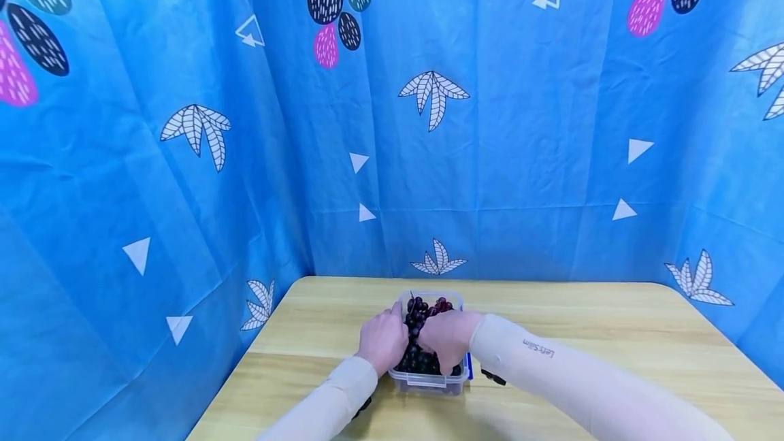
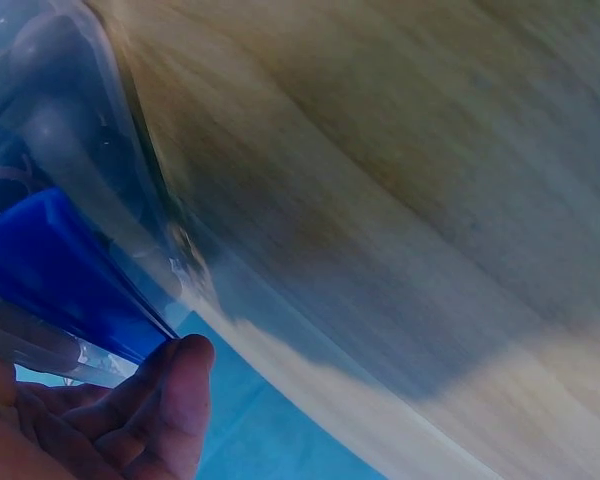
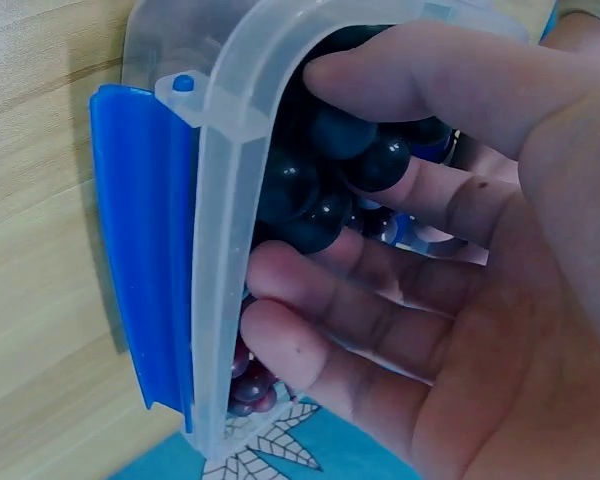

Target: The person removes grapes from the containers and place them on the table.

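A clear plastic container (image 1: 429,388) with blue side latches stands on the table, filled with dark grapes (image 1: 418,358) and some redder grapes (image 1: 442,305) toward its far end. My left hand (image 1: 383,339) grips the container's left side, and in the left wrist view its bent fingertips meet the edge of a blue latch (image 2: 70,270). Reaching in from the right, my right hand (image 1: 448,336) holds a cluster of dark grapes (image 3: 292,190) between thumb and curled fingers. Another blue latch (image 3: 145,250) hangs folded down along the right wall.
The light wooden table (image 1: 582,339) extends to both sides of the container. Behind it and along the sides hangs a blue patterned curtain (image 1: 520,155), close to the table's far edge.
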{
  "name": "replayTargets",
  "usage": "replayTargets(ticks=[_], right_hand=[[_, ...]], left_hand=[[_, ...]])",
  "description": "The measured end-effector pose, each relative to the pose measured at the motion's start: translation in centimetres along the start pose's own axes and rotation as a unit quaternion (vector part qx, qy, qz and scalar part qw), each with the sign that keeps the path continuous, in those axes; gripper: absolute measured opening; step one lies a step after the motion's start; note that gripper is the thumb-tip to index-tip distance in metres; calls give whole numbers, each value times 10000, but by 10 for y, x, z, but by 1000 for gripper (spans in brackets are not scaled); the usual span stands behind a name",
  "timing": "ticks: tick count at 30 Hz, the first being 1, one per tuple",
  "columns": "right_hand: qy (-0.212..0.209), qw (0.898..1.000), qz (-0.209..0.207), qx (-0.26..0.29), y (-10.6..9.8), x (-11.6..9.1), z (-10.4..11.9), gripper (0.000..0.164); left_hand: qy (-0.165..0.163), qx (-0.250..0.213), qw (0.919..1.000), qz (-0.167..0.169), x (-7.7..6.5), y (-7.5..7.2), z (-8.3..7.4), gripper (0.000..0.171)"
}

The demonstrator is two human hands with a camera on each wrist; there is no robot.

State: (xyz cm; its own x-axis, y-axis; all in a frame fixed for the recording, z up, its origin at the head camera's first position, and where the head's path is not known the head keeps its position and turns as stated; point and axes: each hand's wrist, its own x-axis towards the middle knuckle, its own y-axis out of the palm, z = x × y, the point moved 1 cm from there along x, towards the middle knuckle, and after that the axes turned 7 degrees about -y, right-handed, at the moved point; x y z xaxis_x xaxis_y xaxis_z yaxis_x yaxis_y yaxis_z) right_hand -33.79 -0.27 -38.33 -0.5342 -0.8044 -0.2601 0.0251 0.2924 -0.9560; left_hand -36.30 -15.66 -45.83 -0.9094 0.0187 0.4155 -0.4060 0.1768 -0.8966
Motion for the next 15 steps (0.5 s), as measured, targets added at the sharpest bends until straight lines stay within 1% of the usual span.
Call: replayTargets(ticks=[4, 9, 15], right_hand=[[-143, 9993, -240, 232, 3, -3, -2, 33], [-397, 9969, -584, 354, 3, -4, -8, 30], [-472, 9959, -642, 417, 2, -4, -10, 32]], left_hand=[[-3, 10, 10000, -15, -1, 2, 0, 48], [-18, 63, 10000, -60, 1, 2, 0, 47], [-110, 93, 9999, 36, 2, 4, 0, 47]])
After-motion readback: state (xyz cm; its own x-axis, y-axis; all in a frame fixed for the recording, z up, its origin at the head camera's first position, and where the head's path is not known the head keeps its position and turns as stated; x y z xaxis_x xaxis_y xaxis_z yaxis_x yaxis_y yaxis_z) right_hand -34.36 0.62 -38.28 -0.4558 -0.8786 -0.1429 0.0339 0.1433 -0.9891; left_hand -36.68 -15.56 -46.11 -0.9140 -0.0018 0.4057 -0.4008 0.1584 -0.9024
